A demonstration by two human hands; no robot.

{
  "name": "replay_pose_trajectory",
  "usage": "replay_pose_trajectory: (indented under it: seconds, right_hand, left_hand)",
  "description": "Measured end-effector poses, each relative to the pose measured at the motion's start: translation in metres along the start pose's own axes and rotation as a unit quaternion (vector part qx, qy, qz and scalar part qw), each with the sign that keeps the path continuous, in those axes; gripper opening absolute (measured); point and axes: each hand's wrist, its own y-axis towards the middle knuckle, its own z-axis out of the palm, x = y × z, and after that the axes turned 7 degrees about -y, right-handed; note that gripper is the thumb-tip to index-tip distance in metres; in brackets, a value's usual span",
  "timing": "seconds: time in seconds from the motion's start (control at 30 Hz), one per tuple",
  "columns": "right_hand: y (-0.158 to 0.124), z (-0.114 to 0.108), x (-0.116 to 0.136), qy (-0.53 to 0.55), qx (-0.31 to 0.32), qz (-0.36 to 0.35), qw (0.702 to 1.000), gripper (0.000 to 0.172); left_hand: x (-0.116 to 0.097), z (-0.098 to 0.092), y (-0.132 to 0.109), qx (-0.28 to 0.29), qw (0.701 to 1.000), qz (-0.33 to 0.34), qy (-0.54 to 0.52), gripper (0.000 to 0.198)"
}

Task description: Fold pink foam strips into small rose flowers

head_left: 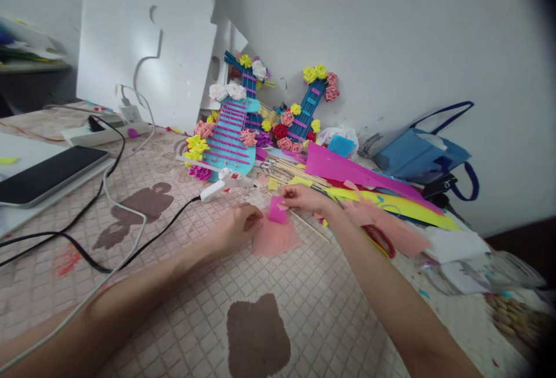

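Glue gun (223, 184) lies on table (339, 314); places go by it. Magenta paper piece (277, 211) is right of the gun and nearer the camera, over peach paper (275, 240), also on the gun's near right. Right hand (299, 197), right of the gun, has fingertips pinched on the magenta paper piece's upper right edge. Left hand (243, 223), just nearer than the gun, has fingers curled at the peach paper's left edge; cannot tell if they grip. Turquoise panel (230, 135) with paper flowers stands behind the gun, thin sticks (299, 171) right, dark phone (56, 174) well left, blue bag (417, 152) far right.
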Motion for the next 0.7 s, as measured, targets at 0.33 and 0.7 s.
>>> replay_pose_trajectory:
  seconds: [0.33, 0.7]
  right_hand:
    - [0.052, -0.002, -0.003, -0.215, -0.19, 0.01, 0.958, 0.011]
    - [0.072, 0.004, -0.014, -0.283, -0.21, -0.008, 0.936, 0.024]
  left_hand:
    - [0.002, 0.0, -0.001, 0.009, 1.0, 0.015, 0.02, 0.015]
    - [-0.001, 0.001, 0.0, 0.017, 0.999, 0.02, 0.038, 0.016]
